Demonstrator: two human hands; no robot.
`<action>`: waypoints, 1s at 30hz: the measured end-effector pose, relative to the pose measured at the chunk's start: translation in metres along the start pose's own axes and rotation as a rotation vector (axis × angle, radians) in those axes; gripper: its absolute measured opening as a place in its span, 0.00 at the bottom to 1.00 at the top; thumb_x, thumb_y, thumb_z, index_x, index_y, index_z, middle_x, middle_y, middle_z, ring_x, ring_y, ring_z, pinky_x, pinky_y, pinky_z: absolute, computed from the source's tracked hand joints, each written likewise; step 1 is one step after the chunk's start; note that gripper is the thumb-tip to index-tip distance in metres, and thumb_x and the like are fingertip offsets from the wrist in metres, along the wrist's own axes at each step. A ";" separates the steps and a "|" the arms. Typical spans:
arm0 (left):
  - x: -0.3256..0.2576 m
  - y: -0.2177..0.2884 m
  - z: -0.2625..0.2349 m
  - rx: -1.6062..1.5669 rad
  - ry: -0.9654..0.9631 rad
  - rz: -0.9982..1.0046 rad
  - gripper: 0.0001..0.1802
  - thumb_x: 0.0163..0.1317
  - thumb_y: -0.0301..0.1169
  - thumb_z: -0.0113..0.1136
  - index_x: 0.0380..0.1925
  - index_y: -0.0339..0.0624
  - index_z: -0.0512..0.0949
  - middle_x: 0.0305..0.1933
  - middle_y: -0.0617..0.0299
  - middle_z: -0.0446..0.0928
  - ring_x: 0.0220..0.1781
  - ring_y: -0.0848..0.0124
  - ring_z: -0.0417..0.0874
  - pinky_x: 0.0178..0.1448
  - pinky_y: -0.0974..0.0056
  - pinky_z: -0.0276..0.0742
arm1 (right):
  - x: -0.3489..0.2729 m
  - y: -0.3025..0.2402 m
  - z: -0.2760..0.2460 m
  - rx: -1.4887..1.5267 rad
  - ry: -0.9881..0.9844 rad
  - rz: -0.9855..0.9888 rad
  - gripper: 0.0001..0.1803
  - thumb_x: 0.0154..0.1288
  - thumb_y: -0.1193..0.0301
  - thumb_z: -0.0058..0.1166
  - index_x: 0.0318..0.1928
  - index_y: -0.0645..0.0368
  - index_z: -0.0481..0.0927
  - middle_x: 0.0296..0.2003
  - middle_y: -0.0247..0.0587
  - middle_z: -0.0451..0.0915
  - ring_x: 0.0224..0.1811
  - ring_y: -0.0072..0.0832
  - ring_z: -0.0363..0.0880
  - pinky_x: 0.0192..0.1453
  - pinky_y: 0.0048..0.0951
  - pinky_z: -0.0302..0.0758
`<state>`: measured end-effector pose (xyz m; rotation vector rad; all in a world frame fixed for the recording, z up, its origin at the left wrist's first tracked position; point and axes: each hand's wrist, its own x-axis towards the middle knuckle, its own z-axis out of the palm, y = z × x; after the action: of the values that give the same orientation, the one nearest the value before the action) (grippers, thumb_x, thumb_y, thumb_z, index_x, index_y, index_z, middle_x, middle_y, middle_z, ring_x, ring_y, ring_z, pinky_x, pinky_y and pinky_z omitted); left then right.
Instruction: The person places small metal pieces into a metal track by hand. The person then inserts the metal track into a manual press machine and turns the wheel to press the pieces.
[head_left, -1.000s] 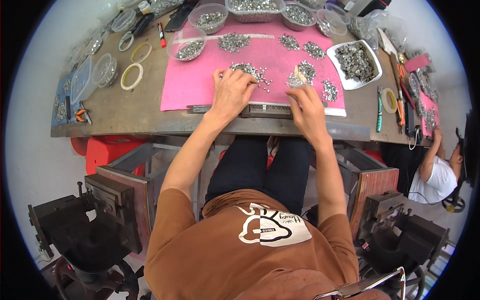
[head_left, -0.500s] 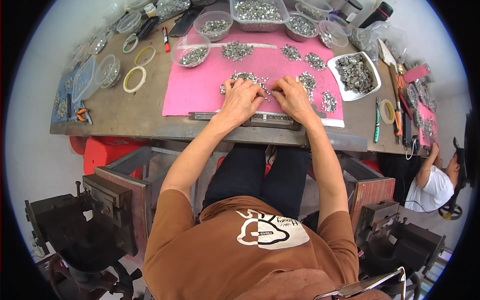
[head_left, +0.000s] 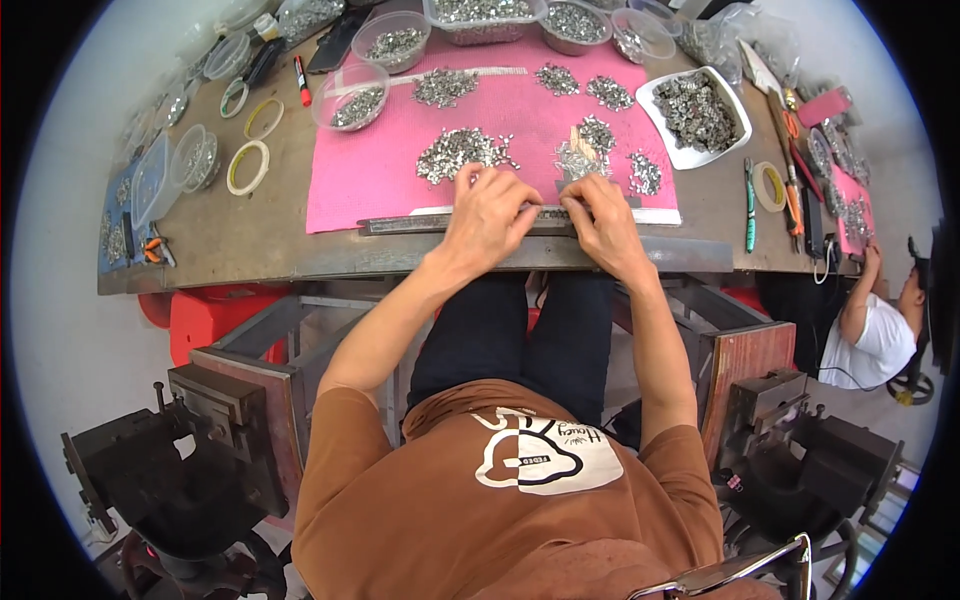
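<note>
My left hand [head_left: 490, 214] is over a long dark metal bar [head_left: 400, 224] with a slotted top, lying along the near edge of the pink mat [head_left: 350, 180]. Its thumb and forefinger are closed at the bar. Opposite it, my right hand [head_left: 606, 226] has its fingertips pinched together on the same bar, a short gap away. Whatever tiny piece either hand holds is hidden by the fingers. Just beyond the left hand is a heap of small shiny metal pieces [head_left: 455, 157]. Beyond the right hand lies a looser heap of thin silvery pieces [head_left: 578, 160].
Clear tubs of metal bits [head_left: 392, 44] line the far side. A white dish of darker pieces [head_left: 698, 112] stands at right, near a green pen [head_left: 749, 205] and a tape roll [head_left: 769, 186]. More tape rolls [head_left: 247, 167] lie left. A co-worker [head_left: 865, 335] sits far right.
Both hands have come nearer, from the heaps of metal pieces to the bar at the mat's edge. The heap beyond the left hand is now uncovered. The whole view has shifted slightly.
</note>
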<state>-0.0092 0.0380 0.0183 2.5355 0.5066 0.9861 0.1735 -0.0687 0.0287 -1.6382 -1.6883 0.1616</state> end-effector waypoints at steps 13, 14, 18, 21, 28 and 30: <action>-0.010 0.009 0.016 -0.082 0.041 -0.018 0.07 0.59 0.26 0.68 0.38 0.43 0.84 0.36 0.62 0.80 0.41 0.63 0.79 0.68 0.50 0.63 | -0.015 0.002 0.008 -0.002 0.086 -0.069 0.06 0.61 0.79 0.62 0.40 0.61 0.82 0.36 0.42 0.78 0.41 0.41 0.78 0.47 0.40 0.72; -0.012 0.009 0.013 -0.082 0.042 -0.019 0.07 0.59 0.26 0.68 0.38 0.43 0.84 0.36 0.62 0.80 0.41 0.63 0.79 0.68 0.50 0.63 | -0.014 0.003 0.006 0.030 0.072 -0.044 0.06 0.61 0.79 0.62 0.40 0.61 0.82 0.36 0.42 0.78 0.41 0.41 0.78 0.47 0.40 0.72; -0.017 0.008 0.004 -0.096 0.117 -0.101 0.07 0.62 0.24 0.66 0.40 0.42 0.85 0.37 0.61 0.83 0.41 0.63 0.81 0.71 0.48 0.64 | 0.007 0.005 0.007 0.022 0.067 0.012 0.05 0.62 0.78 0.61 0.39 0.61 0.83 0.35 0.44 0.79 0.40 0.44 0.79 0.47 0.41 0.73; -0.026 0.005 0.001 -0.060 0.278 -0.151 0.07 0.64 0.23 0.65 0.42 0.43 0.85 0.38 0.62 0.83 0.43 0.64 0.82 0.72 0.49 0.63 | 0.030 0.007 0.019 -0.006 0.010 -0.039 0.05 0.63 0.75 0.62 0.39 0.61 0.83 0.35 0.44 0.79 0.40 0.45 0.80 0.47 0.42 0.73; -0.038 -0.002 0.007 -0.056 0.375 -0.167 0.10 0.60 0.22 0.66 0.41 0.45 0.85 0.37 0.65 0.82 0.43 0.65 0.81 0.71 0.50 0.63 | 0.060 0.012 0.047 -0.179 -0.074 0.011 0.10 0.61 0.69 0.67 0.37 0.63 0.84 0.35 0.47 0.81 0.39 0.45 0.81 0.41 0.44 0.75; -0.038 -0.002 0.007 -0.037 0.377 -0.152 0.09 0.60 0.22 0.66 0.41 0.45 0.85 0.37 0.66 0.82 0.43 0.65 0.81 0.71 0.51 0.62 | 0.063 0.013 0.047 -0.202 -0.087 -0.003 0.10 0.61 0.68 0.66 0.34 0.63 0.83 0.35 0.46 0.81 0.38 0.45 0.81 0.43 0.45 0.73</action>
<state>-0.0308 0.0213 -0.0089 2.2441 0.7652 1.4064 0.1636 0.0090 0.0145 -1.7982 -1.8226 0.0636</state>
